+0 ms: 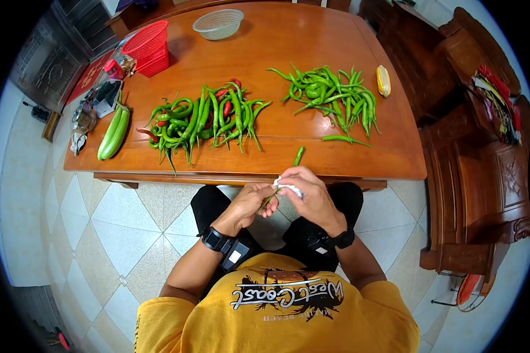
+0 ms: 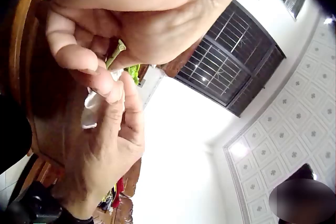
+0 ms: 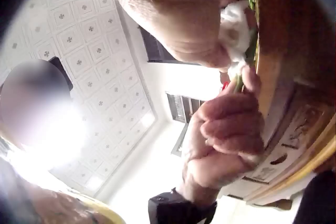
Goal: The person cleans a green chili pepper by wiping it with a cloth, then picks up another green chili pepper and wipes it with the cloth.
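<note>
Over the table's near edge, my left hand (image 1: 247,205) pinches the stem end of a green chili pepper (image 1: 299,156). The stem (image 2: 116,53) pokes out between its fingers in the left wrist view. My right hand (image 1: 310,193) grips a crumpled white tissue (image 1: 290,187) wrapped against the same pepper, whose far end sticks out beyond the fingers. The pepper's middle is hidden by tissue and fingers. In the right wrist view the tissue (image 3: 236,30) lies between both hands. A loose pile of green chili peppers (image 1: 330,94) lies ahead to the right, with a single chili pepper (image 1: 344,140) nearer.
On the wooden table (image 1: 265,59), a second pile of green and red chili peppers (image 1: 203,117) lies ahead to the left. Beyond are green eggplants (image 1: 114,133), a red basket (image 1: 150,50), a pale basket (image 1: 218,25) and a corn cob (image 1: 383,81). A carved bench (image 1: 471,176) stands right.
</note>
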### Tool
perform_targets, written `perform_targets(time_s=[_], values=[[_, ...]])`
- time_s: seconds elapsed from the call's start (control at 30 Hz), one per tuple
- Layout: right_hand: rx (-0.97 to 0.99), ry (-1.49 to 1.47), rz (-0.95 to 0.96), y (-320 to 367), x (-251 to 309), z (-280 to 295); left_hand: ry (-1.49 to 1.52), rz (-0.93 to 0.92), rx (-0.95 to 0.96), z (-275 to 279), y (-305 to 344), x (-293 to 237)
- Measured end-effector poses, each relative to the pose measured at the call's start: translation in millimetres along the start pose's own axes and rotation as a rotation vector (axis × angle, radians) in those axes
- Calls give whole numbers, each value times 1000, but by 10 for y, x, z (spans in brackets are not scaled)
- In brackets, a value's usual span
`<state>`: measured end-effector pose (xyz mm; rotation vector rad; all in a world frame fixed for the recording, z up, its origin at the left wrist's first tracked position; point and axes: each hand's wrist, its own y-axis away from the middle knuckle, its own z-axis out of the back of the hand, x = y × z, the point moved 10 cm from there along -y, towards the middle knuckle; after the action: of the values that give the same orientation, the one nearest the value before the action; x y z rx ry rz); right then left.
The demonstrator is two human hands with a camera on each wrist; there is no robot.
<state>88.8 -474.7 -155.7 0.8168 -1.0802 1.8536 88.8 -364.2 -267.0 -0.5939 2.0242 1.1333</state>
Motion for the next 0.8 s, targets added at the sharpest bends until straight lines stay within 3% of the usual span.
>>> perform_targets(time_s=[0.13,0.23,0.5,0.8], values=[[-86,143,63,-59,-33,151,9,-6,25,-46,30,-34],[-211,240,-17,-78,-238,363,17,4,12,-42,48,-45],[-6,14,2,-22,-46,16,42,-6,38,-54,39,-28],[-197,243,-28,-130,-286,383,61,16,38,-54,82,-36]])
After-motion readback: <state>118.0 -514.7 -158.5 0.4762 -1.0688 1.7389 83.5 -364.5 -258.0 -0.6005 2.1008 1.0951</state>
